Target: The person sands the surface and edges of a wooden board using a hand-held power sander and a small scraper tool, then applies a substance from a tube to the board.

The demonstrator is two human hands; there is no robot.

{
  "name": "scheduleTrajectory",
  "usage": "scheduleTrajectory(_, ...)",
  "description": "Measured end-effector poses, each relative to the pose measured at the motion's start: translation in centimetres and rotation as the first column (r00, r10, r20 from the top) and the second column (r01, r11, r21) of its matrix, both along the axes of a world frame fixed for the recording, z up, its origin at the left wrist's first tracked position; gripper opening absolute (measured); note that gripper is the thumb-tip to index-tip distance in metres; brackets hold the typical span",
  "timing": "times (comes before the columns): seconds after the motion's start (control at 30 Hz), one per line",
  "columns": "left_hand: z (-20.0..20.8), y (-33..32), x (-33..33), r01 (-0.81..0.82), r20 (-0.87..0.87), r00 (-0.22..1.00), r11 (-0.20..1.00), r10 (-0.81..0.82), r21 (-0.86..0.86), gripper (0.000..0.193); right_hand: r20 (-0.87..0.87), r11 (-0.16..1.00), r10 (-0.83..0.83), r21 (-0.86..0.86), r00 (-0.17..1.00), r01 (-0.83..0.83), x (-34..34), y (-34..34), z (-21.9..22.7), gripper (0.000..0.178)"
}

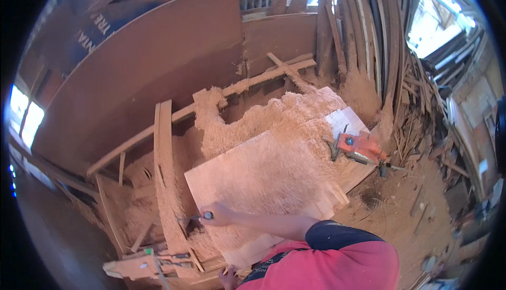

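Note:
My right hand [219, 214], its arm reaching leftward across the picture, is closed round a hand tool with a dark, round-ended handle [208, 215]. A thin shaft points left from the fist; whether it is a screwdriver or a chisel is too small to tell. The fist is above the left edge of a wide pale wooden board [221, 171], largely covered with shavings. Low in the picture, my left hand [229, 278] is near the board's lower corner. Its visible fingers are apart and hold nothing that I can see.
An orange electric planer [361, 146] rests at the board's right end, beside a heap of wood shavings [269, 113]. Left of the board runs a dusty beam [166, 179], with hand tools [176, 259] near its lower end. Tall planks [363, 31] lean behind; scrap wood crowds the right.

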State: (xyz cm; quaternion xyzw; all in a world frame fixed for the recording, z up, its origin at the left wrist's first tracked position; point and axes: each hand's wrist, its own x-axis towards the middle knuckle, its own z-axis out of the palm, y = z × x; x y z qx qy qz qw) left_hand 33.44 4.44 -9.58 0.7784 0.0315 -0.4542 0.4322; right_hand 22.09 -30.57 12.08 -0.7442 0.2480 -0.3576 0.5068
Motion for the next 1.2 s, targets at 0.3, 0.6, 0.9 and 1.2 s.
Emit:
scheduleTrajectory(0.3, 13.7, -21.2, 7.9, 0.428, 0.524, 0.840, 0.763, -0.139, -0.484, 0.061, 0.040, 0.985, 0.171, -0.018, 0.984, -0.170, 1.4, -3.1, -0.5, 0.033)
scheduleTrajectory(0.6, 11.2, -26.1, 8.4, 0.265, 0.321, 0.942, 0.806, -0.098, -0.529, 0.036, 0.037, 0.970, -0.193, 0.156, 0.981, 0.185, 2.0, 2.4, 0.4, 0.026)
scheduleTrajectory(0.9, 8.9, -27.8, 7.6, 0.269, 0.346, 0.937, 0.723, -0.045, -0.636, 0.026, 0.076, 0.989, 0.072, -0.136, 0.994, -0.062, -1.6, -0.8, 0.1, 0.034)
scheduleTrajectory(1.2, 9.8, -28.9, 5.8, 0.183, 0.497, 0.858, 0.827, 0.130, -0.531, 0.030, -0.123, 0.971, 0.240, 0.048, 0.963, -0.235, -3.5, -1.5, 1.1, 0.063)
